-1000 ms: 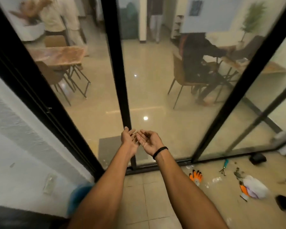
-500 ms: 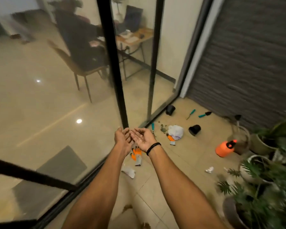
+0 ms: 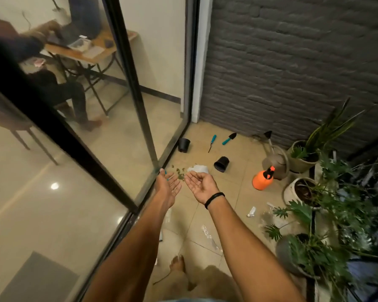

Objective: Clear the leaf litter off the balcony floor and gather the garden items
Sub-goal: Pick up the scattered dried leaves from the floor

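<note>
The glass door (image 3: pixel 166 83) on our left and the grey brick wall (image 3: pixel 292 62) ahead bound the tiled balcony floor (image 3: pixel 234 192), and potted plants (image 3: pixel 327 214) crowd the right side. We hold our left hand (image 3: pixel 167 187) and right hand (image 3: pixel 202 185) out side by side, palms up, fingers loosely together and holding nothing. Beyond them are an orange spray bottle (image 3: pixel 262 178), a tipped black pot (image 3: pixel 222 164) and a teal trowel (image 3: pixel 229 138). The leaf litter (image 3: pixel 179 172) lies scattered on the tiles by the door track, just past our fingertips.
</note>
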`<state>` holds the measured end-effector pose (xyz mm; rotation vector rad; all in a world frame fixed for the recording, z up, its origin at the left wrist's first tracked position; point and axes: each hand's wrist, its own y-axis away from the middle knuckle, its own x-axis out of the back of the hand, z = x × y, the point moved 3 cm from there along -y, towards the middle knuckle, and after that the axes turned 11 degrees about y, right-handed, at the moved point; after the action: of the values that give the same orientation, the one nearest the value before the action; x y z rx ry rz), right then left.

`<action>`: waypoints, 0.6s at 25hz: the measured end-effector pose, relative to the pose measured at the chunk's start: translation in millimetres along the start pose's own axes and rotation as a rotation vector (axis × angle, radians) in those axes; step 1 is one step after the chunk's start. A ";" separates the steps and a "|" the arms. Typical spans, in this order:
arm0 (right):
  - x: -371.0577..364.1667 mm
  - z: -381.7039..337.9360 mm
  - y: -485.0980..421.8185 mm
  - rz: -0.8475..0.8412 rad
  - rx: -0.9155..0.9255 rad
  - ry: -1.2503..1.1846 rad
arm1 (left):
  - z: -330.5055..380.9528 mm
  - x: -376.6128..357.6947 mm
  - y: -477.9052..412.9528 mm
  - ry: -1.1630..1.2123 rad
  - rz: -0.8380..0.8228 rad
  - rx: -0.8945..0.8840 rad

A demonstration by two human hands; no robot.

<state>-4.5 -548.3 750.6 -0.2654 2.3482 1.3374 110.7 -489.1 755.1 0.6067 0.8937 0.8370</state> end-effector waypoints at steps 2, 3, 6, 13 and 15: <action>-1.0 -25.4 -17.9 0.041 -0.008 -0.037 | 6.6 -22.5 -21.8 -0.025 0.018 0.029; -0.8 -34.9 -26.8 0.051 -0.011 -0.041 | 9.3 -30.1 -31.8 -0.034 0.024 0.039; 1.5 -68.3 -58.1 0.069 -0.024 -0.075 | 16.2 -54.7 -70.4 -0.066 0.065 0.057; 24.2 -152.7 -152.6 0.171 -0.093 0.071 | 22.2 -104.4 -157.9 -0.171 0.148 0.016; 27.3 -178.1 -185.6 0.166 -0.133 0.149 | 21.6 -122.3 -185.6 -0.223 0.217 -0.039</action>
<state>-8.4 -795.5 674.4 -0.2201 2.4522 1.6073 153.6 -694.2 677.8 0.7555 0.6145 0.9579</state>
